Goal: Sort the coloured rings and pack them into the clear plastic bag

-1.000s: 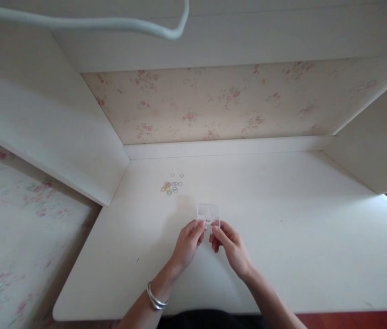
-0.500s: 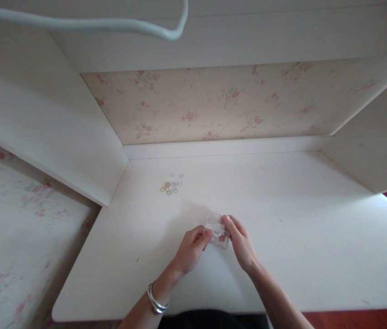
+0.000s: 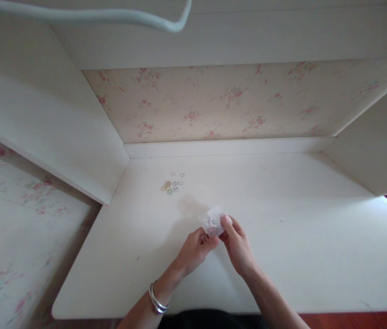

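Between my two hands is a small clear plastic box [image 3: 212,222], tilted just above the desk, with a whitish piece showing in it that I cannot make out. My left hand [image 3: 195,249] grips its near left edge, thumb on top and fingers curled beneath. On the right side my right hand [image 3: 237,242] pinches the box between thumb and fingers. A cluster of small hair ties or rings [image 3: 173,184], some yellowish, some grey or greenish, lies farther back to the left on the desk.
The white desk [image 3: 282,256] has raised panels at its left, back and right. A white cable or tube [image 3: 111,17] crosses overhead at the upper left. A small dark mark [image 3: 137,258] lies near the front left. Red flooring shows past the desk's front edge.
The box has been turned and tipped in my hands, its far edge shifting a little up and left. My left thumb has slid rightward along it. The rings have stayed put.
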{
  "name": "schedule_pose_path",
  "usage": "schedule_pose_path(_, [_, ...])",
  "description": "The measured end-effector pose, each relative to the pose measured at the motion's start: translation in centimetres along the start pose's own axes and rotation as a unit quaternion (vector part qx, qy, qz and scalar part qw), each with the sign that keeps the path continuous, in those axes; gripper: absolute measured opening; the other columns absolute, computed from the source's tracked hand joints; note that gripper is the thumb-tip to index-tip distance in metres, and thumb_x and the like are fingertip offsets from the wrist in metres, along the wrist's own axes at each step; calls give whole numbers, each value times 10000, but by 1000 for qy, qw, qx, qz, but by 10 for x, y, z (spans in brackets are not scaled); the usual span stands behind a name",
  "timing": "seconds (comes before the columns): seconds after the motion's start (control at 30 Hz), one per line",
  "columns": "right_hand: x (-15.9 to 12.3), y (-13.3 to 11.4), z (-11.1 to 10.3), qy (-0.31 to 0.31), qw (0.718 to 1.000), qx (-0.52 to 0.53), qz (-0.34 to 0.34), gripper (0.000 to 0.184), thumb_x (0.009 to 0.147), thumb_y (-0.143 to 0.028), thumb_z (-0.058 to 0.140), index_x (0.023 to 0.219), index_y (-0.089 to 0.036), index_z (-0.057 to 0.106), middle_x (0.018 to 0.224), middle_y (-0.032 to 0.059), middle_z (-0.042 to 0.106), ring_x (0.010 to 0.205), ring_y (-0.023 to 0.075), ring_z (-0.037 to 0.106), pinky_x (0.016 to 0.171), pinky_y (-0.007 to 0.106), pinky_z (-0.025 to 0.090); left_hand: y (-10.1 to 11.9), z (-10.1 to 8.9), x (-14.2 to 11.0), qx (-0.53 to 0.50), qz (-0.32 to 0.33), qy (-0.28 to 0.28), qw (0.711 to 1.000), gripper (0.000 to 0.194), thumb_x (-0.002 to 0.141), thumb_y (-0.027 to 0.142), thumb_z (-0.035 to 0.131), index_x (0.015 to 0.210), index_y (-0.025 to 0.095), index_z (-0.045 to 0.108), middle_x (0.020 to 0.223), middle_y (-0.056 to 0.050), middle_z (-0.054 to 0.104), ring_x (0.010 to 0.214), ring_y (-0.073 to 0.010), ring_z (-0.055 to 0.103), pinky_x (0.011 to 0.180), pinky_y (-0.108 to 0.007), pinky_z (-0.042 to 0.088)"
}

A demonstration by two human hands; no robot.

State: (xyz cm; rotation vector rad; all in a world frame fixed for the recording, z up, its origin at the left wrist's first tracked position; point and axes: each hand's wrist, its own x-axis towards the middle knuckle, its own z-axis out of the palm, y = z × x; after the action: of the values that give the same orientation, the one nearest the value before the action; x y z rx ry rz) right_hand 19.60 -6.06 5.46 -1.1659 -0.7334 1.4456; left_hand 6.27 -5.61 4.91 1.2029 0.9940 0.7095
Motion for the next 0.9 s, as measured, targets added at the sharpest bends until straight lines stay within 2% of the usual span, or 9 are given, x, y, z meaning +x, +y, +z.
schedule_pose_path(0.13, [-1,1,0,-8,1000,4,0,335,810,-522,551,859,-195,607,844,44,637,787,189,576,701,295,463,-2,-1,0,50,0,23,998,455,842,561,438,696,142,540,574,26,421,546,-101,362,525,-243,267])
schedule_pose_path(0.3, [6,1,-7,-9,999,38,9,339,826,-507,532,944,-201,621,875,43,643,780,181,574,703,295,453,-5,-8,0,51,-7,13,999,448,826,545,467,619,150,501,536,31,413,512,-92,364,510,-245,263])
schedule_pose_path(0.4, [11,-1,-11,4,999,24,22,377,833,-520,514,986,-192,622,848,43,641,745,175,570,678,287,440,-5,-10,0,38,-6,-7,999,456,820,546,477,591,152,478,523,32,397,500,-87,347,500,-247,250])
schedule_pose_path(0.63, [14,0,-13,19,996,-88,-7,425,811,-587,495,709,-184,585,614,2,539,569,142,468,533,259,360,-5,-9,-2,35,-17,-36,999,467,805,554,497,564,162,417,509,46,336,481,-75,284,476,-250,204])
schedule_pose_path(0.77, [14,3,-15,21,993,-114,-19,409,820,-565,497,682,-186,563,607,-6,500,557,127,433,512,249,332,-5,-9,-2,31,-23,-47,998,465,804,553,496,562,166,411,506,49,321,478,-75,272,473,-253,194])
schedule_pose_path(0.9, [14,2,-20,18,997,-81,-2,375,809,-547,523,709,-190,577,654,5,528,597,138,467,547,256,372,-5,-8,-2,46,-30,-34,998,466,793,561,500,561,169,402,516,52,307,485,-75,259,476,-256,185])
